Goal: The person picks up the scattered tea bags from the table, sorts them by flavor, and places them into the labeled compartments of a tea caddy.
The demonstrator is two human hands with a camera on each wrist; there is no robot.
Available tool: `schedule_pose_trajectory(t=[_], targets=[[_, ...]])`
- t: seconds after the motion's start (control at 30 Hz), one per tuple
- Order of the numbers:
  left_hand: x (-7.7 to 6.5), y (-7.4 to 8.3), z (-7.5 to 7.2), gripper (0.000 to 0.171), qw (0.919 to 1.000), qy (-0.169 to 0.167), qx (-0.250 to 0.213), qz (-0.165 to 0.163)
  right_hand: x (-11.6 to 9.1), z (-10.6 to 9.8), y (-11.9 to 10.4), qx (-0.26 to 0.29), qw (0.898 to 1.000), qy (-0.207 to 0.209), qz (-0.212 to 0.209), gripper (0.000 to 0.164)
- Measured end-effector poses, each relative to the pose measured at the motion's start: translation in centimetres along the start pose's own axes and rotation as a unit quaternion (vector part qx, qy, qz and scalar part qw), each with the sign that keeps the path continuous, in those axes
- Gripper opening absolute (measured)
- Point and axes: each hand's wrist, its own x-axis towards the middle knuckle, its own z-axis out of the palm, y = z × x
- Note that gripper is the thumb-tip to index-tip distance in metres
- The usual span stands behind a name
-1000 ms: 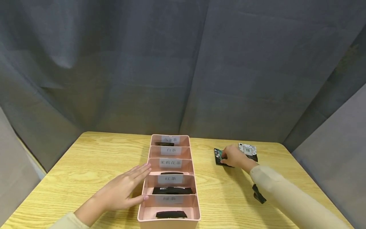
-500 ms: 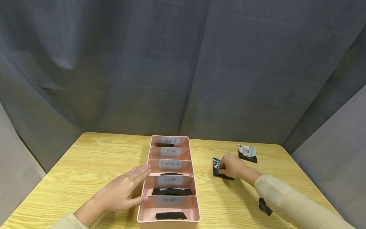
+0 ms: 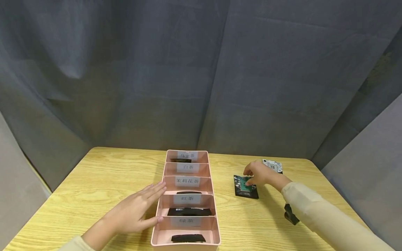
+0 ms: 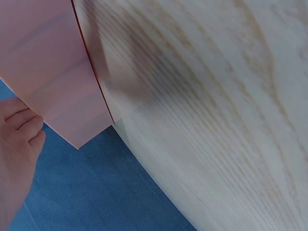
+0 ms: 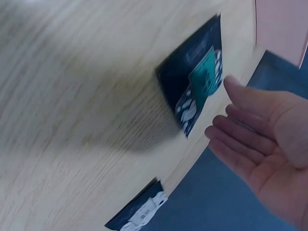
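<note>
A long pink divided box (image 3: 216, 223) stands mid-table with labelled compartments, several of them holding dark packets. Along its left rim my left hand (image 3: 135, 211) rests with fingers nearly straight; the left wrist view has those fingertips at the box's edge. My right hand (image 3: 260, 174) hovers at a dark tea sachet (image 5: 187, 72) with a green label and white flower print, lying flat on the table. Thumb and fingers are parted, and the right wrist view puts a gap between them and the sachet.
Behind the right hand lies a black-and-white sachet (image 3: 274, 165), partly covered by it. A black crumpled-looking item (image 3: 291, 214) lies beside the right sleeve. Dark curtain (image 3: 201, 76) hangs beyond the table's far edge.
My right hand has drawn the green-labelled sachet slightly nearer, then loosened its fingers and lifted off it. The left hand has stayed on the box.
</note>
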Motion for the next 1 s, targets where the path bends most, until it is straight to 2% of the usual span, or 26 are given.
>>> schedule_pose_trajectory(t=[0.23, 0.67, 1.0], targets=[[0.0, 0.1, 0.1, 0.071, 0.9999, -0.005, -0.011, -0.005, 0.6, 0.3, 1.5, 0.027, 0.999, -0.024, -0.005, 0.04], [0.0, 0.1, 0.1, 0.07, 1.0, 0.007, -0.005, 0.004, 1.3, 1.6, 3.1, 0.033, 0.999, -0.02, 0.002, 0.041], [0.1, 0.0, 0.0, 0.071, 1.0, -0.005, -0.007, -0.003, 1.6, 1.2, 3.0, 0.059, 0.998, -0.007, 0.021, 0.03]])
